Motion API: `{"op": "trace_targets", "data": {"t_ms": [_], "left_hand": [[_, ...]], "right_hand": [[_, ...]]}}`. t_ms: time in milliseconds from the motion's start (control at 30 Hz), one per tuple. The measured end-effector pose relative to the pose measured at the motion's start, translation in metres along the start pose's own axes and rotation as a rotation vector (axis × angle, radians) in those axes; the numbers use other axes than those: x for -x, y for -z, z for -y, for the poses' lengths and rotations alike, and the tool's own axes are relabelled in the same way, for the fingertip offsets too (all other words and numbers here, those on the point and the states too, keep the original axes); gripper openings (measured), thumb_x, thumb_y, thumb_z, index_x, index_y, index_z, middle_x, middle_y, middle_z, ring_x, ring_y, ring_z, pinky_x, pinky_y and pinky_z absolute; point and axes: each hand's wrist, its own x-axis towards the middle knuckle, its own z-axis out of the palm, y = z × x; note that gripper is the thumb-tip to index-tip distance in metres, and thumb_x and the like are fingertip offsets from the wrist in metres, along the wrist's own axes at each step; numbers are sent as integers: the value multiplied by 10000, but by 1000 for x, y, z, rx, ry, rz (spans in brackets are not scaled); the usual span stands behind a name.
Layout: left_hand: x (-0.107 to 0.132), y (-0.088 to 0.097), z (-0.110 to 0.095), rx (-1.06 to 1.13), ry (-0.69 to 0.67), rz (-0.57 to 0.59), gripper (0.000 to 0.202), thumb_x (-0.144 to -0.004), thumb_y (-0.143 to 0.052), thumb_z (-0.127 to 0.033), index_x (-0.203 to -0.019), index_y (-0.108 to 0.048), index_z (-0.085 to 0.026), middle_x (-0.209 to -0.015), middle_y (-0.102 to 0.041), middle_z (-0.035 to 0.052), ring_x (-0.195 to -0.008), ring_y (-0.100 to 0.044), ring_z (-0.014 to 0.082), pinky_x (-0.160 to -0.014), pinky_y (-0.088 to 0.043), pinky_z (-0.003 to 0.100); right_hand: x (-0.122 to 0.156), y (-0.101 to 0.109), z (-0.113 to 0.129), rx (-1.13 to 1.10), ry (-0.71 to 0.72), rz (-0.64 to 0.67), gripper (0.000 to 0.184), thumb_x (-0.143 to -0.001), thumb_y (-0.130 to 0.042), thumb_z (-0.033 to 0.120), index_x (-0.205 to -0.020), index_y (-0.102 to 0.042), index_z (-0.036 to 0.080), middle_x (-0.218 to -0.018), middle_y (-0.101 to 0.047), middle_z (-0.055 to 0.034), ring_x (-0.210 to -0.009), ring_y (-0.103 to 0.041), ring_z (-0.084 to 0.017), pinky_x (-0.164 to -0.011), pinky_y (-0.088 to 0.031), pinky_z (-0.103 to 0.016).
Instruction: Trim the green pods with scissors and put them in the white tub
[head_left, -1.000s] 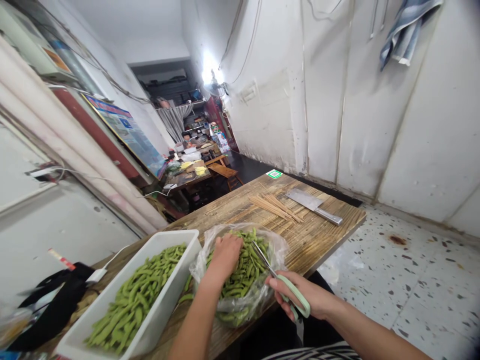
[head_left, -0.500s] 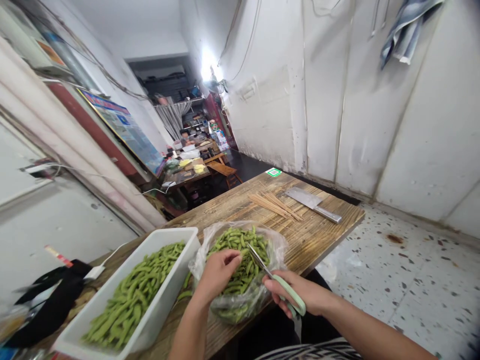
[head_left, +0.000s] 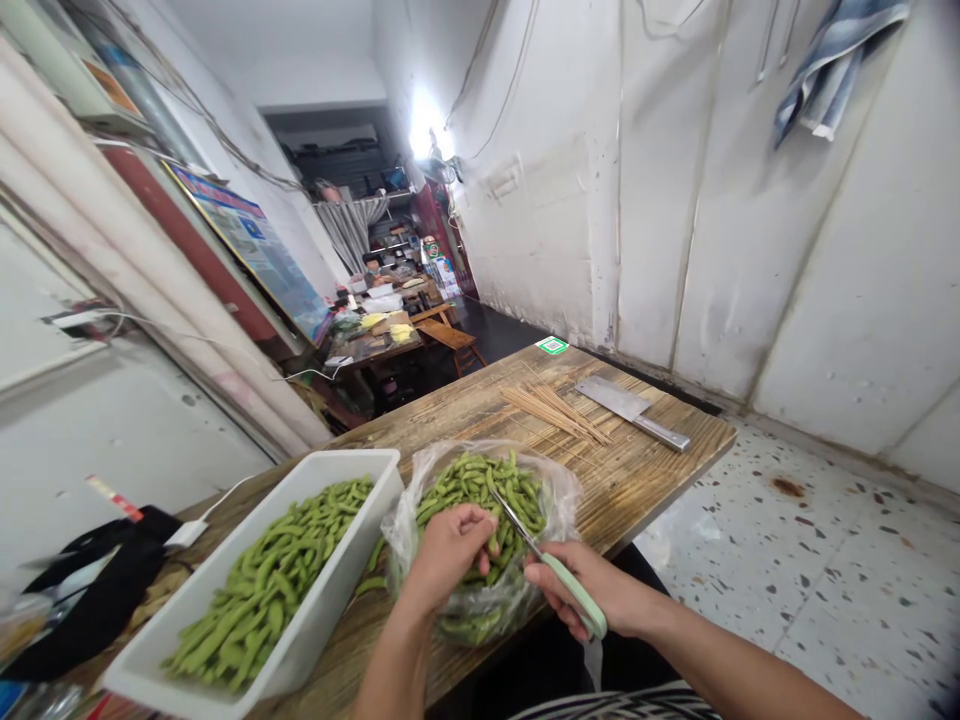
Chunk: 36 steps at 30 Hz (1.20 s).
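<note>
My right hand is wrapped round the pale green handles of a pair of scissors. Their metal blades point up and left over a clear plastic bag full of green edamame pods. Over the bag's near left side, my left hand has its fingers pinched together on an edamame pod, partly hidden by the fingers. To the left of the bag stands a white plastic tub holding many more pods. A few loose pods lie between tub and bag.
On the wooden table, beyond the bag, lie thin wooden skewers and a cleaver. A green-edged code card is at the far corner. A black bag and a white plug sit left of the tub.
My left hand has shifted slightly right, closer to the scissors, with its fingers more curled. The scissors stay over the bag, and the whole view has shifted slightly.
</note>
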Motion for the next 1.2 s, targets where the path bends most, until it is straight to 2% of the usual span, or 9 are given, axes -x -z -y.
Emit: {"op": "trace_targets", "data": {"t_ms": [133,233,467,633,800,900,1067,1133,1200], "left_hand": [[-1,1,5,-20,-40,-49,298,-661,-692,-445,-690,-651,-151,-530,-585,-26,-440,-468,93,-449,-302,213],[-2,3,7,71,6,-77,311,-642,-715,-454,-686,-616,-163,-444,-514,-56,-397,-418,84,-416,-284,204],[3,3,4,429,44,-187,399,-519,-823,-413,-711,-609,-135,-607,-650,3,-503,-547,85,-481,-422,195],[5,-2,2,427,73,-172,427,-495,-843,-412,-713,-621,-120,-613,-670,22,-504,-569,94,-482,-445,205],[6,-4,3,388,70,-170,430,-513,-833,-434,-724,-627,-121,-615,-679,27,-500,-578,100,-478,-458,212],[4,-3,4,373,74,-202,413,-527,-830,-420,-738,-633,-124,-631,-685,33,-566,-618,119,-524,-488,217],[-9,-2,0,513,27,-241,339,-549,-810,-354,-675,-567,-154,-936,-711,95,-829,-679,176,-666,-533,252],[-18,-3,-2,377,-16,-249,274,-627,-727,-358,-704,-545,-169,-954,-700,88,-791,-671,160,-629,-514,249],[-30,-6,-5,101,-42,-280,204,-712,-612,-366,-777,-557,-181,-819,-680,52,-667,-636,142,-548,-467,245]], "right_hand": [[-1,-1,3,-13,-21,-26,504,-703,-668,651,-741,-489,181,-476,-431,102,-316,-352,-39,-262,-318,-144],[-2,0,1,-21,-21,0,497,-702,-683,633,-800,-521,173,-482,-451,96,-320,-371,-46,-278,-336,-150],[3,2,-8,-33,17,83,567,-783,-536,711,-898,-523,156,-596,-516,56,-375,-434,-47,-353,-355,-160],[2,0,-3,-13,17,69,532,-782,-566,686,-861,-526,162,-564,-497,69,-368,-428,-52,-334,-326,-160],[0,-3,0,-86,-31,40,490,-749,-637,647,-759,-488,180,-556,-477,80,-351,-397,-39,-311,-352,-153],[0,-1,-2,-102,-61,3,471,-730,-683,609,-748,-489,181,-552,-472,85,-335,-376,-30,-280,-340,-141],[4,12,-6,-139,12,-46,454,-763,-658,595,-804,-534,161,-551,-496,71,-335,-417,-46,-285,-348,-149],[7,17,-5,-185,26,-86,457,-773,-644,602,-795,-528,160,-572,-503,62,-356,-429,-47,-306,-365,-154],[10,21,-3,-212,25,-114,464,-771,-644,608,-758,-509,164,-577,-498,61,-366,-427,-44,-318,-374,-155]]}}
